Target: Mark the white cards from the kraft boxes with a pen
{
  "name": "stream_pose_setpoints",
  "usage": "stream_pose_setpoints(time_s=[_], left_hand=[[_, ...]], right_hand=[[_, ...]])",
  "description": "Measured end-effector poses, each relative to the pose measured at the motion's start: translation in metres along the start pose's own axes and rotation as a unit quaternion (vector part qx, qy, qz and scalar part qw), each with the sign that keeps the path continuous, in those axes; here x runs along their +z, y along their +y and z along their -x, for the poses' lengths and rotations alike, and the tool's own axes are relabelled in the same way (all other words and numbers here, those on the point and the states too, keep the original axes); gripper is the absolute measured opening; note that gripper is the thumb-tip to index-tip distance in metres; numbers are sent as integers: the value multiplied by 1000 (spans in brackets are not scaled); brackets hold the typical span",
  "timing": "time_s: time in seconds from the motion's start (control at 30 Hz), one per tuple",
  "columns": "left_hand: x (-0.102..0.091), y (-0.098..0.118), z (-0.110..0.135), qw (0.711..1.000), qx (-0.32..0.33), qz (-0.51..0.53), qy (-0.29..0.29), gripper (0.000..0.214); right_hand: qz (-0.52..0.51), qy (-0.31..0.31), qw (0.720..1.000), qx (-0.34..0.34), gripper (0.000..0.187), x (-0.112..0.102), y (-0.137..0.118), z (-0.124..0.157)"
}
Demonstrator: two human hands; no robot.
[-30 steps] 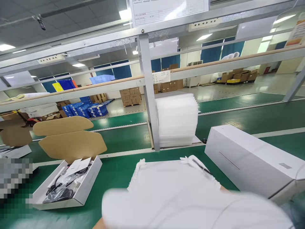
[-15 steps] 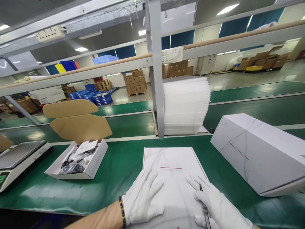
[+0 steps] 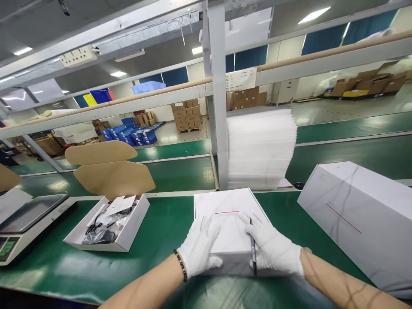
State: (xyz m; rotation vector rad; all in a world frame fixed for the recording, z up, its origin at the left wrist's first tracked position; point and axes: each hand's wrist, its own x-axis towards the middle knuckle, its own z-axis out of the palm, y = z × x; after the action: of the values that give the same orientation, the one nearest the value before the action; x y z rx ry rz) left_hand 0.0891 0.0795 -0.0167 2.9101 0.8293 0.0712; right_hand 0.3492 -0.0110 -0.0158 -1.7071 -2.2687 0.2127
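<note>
A flat white box (image 3: 225, 210) with a thin red line on its lid lies on the green belt (image 3: 167, 223) in front of me. My left hand (image 3: 199, 251), in a white glove, rests flat on the box's near left part, fingers spread. My right hand (image 3: 273, 249), also gloved, lies on the near right part and pins a dark pen (image 3: 252, 251) under its fingers.
A long white box (image 3: 357, 214) lies to the right. An open white box (image 3: 107, 223) with brown flaps holds black cables at the left. A scale (image 3: 28, 219) stands at far left. A white foam-sheet stack (image 3: 260, 148) stands behind, beside a grey frame post (image 3: 219, 98).
The flat box has slid away from me across the belt with both hands on it. One second ago it was held up close to the camera.
</note>
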Motion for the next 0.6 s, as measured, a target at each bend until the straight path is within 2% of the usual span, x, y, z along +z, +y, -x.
stream_pose_setpoints(time_s=[0.1, 0.17, 0.27, 0.37, 0.43, 0.53, 0.6], left_hand=[[0, -2, -19, 998, -67, -14, -1, 95], [-5, -4, -32, 995, -99, -20, -13, 100], [-15, -5, -46, 994, -108, -23, -16, 106], [-23, -2, -43, 993, -116, -25, -5, 105], [-24, 1, -30, 990, -139, -12, 6, 114], [-12, 0, -3, 965, -249, 66, 48, 127], [3, -2, 12, 921, -329, 191, 83, 111]], right_hand=[[53, 51, 997, -5, 58, 17, 10, -24], [75, 65, 995, 4, 61, 22, 11, -35], [68, 66, 995, 22, 59, 18, 6, -45], [12, 73, 997, 37, 69, 7, 3, -42], [-70, 94, 989, 84, 73, 1, 8, -29], [-169, 208, 943, 199, 63, 6, 24, 2], [-209, 277, 895, 281, 56, 21, 32, 25]])
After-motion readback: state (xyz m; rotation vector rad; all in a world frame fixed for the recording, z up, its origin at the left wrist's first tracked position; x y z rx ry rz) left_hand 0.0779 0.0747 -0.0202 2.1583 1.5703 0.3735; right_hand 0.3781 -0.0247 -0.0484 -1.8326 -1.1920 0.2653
